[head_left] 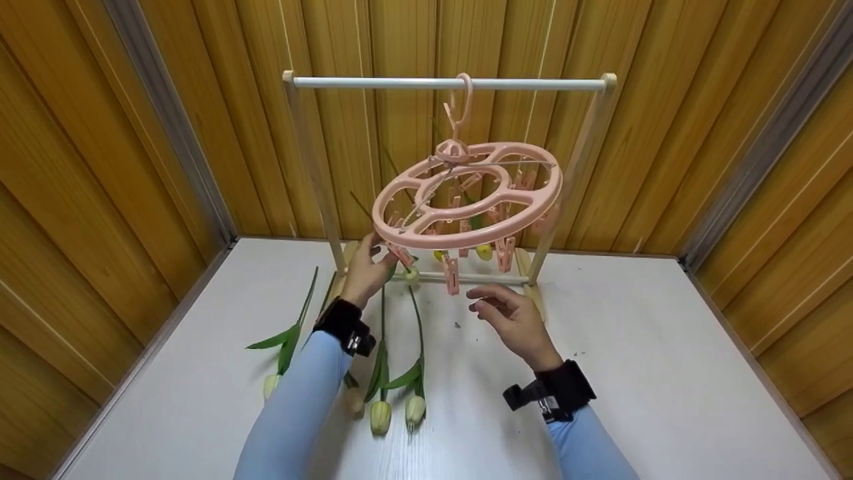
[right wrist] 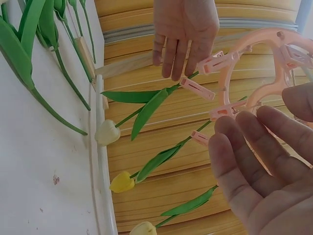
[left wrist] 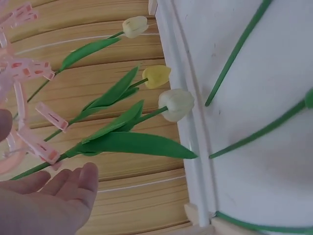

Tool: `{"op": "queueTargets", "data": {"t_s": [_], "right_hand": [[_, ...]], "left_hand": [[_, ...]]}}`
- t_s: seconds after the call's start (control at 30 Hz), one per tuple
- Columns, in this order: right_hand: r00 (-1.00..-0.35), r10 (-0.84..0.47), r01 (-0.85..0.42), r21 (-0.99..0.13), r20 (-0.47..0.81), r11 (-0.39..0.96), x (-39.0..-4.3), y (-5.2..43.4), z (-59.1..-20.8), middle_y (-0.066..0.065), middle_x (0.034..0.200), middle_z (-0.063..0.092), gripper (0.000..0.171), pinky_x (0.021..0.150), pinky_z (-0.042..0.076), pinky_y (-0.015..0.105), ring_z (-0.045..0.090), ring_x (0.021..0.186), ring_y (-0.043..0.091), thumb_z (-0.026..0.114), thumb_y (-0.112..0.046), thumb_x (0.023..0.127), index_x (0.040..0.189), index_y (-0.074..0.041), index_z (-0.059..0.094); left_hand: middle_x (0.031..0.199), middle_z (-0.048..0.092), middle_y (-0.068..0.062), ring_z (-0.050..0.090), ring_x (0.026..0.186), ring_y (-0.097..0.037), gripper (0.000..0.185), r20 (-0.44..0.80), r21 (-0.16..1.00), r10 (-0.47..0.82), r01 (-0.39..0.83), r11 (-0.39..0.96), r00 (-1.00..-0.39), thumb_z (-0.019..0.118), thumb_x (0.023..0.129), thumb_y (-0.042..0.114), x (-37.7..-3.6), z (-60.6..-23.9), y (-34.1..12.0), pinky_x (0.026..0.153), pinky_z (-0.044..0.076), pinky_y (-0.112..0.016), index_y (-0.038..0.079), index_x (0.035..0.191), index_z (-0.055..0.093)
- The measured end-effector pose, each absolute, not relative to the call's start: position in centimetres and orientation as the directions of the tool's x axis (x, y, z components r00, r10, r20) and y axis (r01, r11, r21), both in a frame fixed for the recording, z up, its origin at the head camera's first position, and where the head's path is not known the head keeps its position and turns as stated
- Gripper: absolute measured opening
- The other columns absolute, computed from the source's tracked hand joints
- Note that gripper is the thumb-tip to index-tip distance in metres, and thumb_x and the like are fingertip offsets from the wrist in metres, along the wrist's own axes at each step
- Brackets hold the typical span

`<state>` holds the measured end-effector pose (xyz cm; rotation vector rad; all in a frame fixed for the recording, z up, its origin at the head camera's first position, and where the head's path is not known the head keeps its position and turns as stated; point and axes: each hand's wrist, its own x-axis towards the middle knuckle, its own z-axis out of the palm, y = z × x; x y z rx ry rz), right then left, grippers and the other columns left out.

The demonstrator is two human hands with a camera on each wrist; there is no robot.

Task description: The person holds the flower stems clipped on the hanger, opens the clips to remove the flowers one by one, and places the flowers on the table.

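Bright, even light all round, soft and coming from overhead, with only faint shadows under the tulips [head_left: 380, 373] on the white table [head_left: 633, 373]. The head view bows the wall panels outward at the edges. In both wrist views, the near hands blur, slightly washed out.

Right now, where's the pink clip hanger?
In the head view the pink clip hanger hangs by its hook from the white rail of the wooden rack, centre frame, tilted, above the table; the left hand touches its lower left edge.
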<state>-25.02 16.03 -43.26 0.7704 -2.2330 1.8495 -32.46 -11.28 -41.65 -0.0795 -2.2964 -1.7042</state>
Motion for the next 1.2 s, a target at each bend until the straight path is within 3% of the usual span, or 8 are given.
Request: {"op": "queueTargets", "data": {"t_s": [0.17, 0.4, 0.63, 0.97, 1.2], "right_hand": [[-0.864, -0.302, -0.454, -0.883, 0.403, 0.117, -24.8, 16.3, -43.3, 0.026, 0.118, 0.067, 0.022, 0.088, 0.057, 0.027, 0.070, 0.100, 0.020, 0.061, 0.000, 0.101, 0.120, 0.008, 0.068], [-0.875, -0.274, -0.445, -0.887, 0.400, 0.127, -24.4, 16.5, -43.6, 0.024, 0.117, 0.069, 0.021, 0.087, 0.056, 0.026, 0.071, 0.097, 0.016, 0.062, -0.001, 0.101, 0.119, 0.005, 0.070], [-0.874, -0.252, -0.448, -0.890, 0.417, 0.082, -23.8, 16.6, -43.5, 0.022, 0.115, 0.070, 0.022, 0.085, 0.057, 0.027, 0.071, 0.097, 0.016, 0.062, 0.000, 0.101, 0.120, 0.007, 0.069], [-0.878, -0.217, -0.440, -0.898, 0.427, 0.014, -23.2, 17.0, -43.6, 0.016, 0.117, 0.070, 0.021, 0.085, 0.057, 0.028, 0.071, 0.099, 0.020, 0.062, 0.001, 0.101, 0.119, 0.007, 0.069], [-0.883, -0.206, -0.432, -0.902, 0.422, 0.004, -22.7, 17.3, -43.9, 0.015, 0.120, 0.070, 0.022, 0.087, 0.058, 0.030, 0.071, 0.101, 0.022, 0.061, 0.001, 0.101, 0.120, 0.004, 0.071]], "left_hand": [[0.152, 0.049, -0.022, 0.041, 0.145, -0.039, 0.069, 0.183, 0.962, -0.123, 0.152, 0.226, -0.975, 0.069, 0.096, 0.009, -33.1, -41.7, -11.0, 0.120, 0.031, -0.052, 0.002, 0.157, 0.038], [0.140, 0.059, -0.023, 0.051, 0.133, -0.037, 0.053, 0.204, 0.959, -0.134, 0.170, 0.225, -0.970, 0.066, 0.096, 0.002, -33.1, -42.2, -10.5, 0.115, 0.037, -0.050, -0.003, 0.146, 0.048], [0.124, 0.066, -0.017, 0.058, 0.118, -0.032, 0.039, 0.217, 0.947, -0.155, 0.169, 0.272, -0.964, 0.064, 0.096, 0.006, -32.1, -41.9, -9.7, 0.103, 0.043, -0.047, 0.002, 0.134, 0.059], [0.110, 0.068, -0.015, 0.064, 0.109, -0.030, 0.032, 0.322, 0.930, -0.064, 0.303, 0.207, -0.945, 0.066, 0.098, 0.004, -29.2, -41.5, -8.5, 0.094, 0.052, -0.044, 0.001, 0.130, 0.061], [0.115, 0.067, -0.018, 0.063, 0.107, -0.030, 0.037, 0.337, 0.928, 0.002, 0.333, 0.169, -0.941, 0.067, 0.098, 0.007, -26.5, -41.6, -7.7, 0.096, 0.051, -0.046, -0.001, 0.133, 0.059]]}}
